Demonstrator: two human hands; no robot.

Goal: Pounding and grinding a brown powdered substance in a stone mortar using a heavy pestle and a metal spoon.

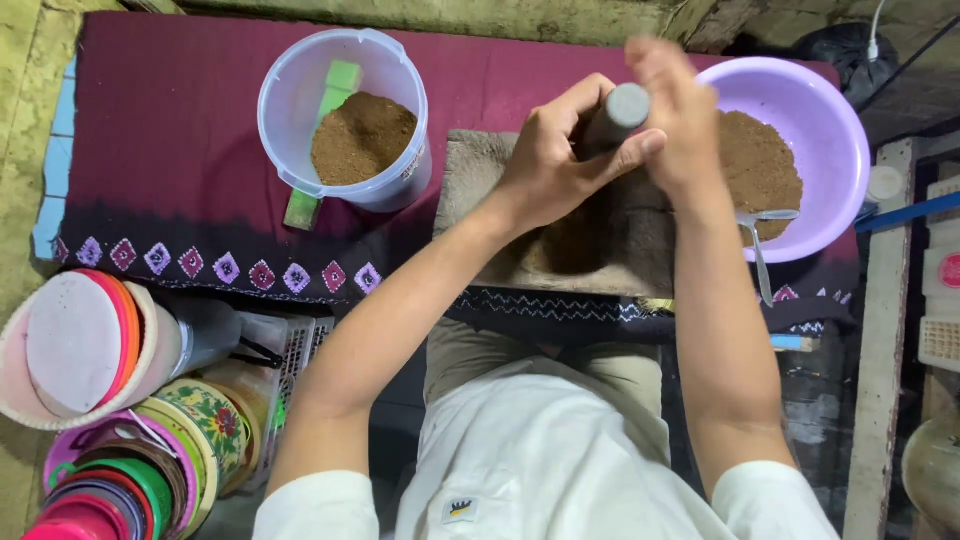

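Single head-worn view, no second camera, so no overlap. It looks almost straight down over the wearer's chest and both forearms, facing forward across a maroon patterned cloth [170,150]. Close range: arms fill centre frame. A clear plastic tub of brown powder [345,115] sits top left, a lilac plastic bowl [810,110] top right, stacked coloured lids [110,470] bottom left.
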